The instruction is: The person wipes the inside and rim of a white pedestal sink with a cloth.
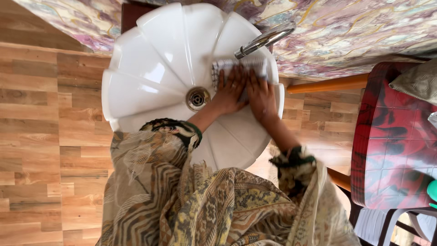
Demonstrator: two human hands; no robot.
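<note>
From the head camera, the left hand (pixel 231 92) and right hand (pixel 260 94) lie side by side, fingers flat and together, pressing a checked cloth (pixel 239 67) against the inner wall of a white scalloped basin (pixel 150 68). A chrome tap (pixel 265 39) juts out just above the cloth. The drain (pixel 197 98) sits beside the left wrist. A red patterned stool (pixel 393 136) stands well apart.

Under my hands the cloth (pixel 238 67) is a soft, matt checked weave. The basin (pixel 159 68) is glossy, smooth white ceramic with a metal drain (pixel 197 98). At one o'clock the tap (pixel 265 39) is polished chrome. The wall (pixel 346 32) looks like glossy marbled stone.
</note>
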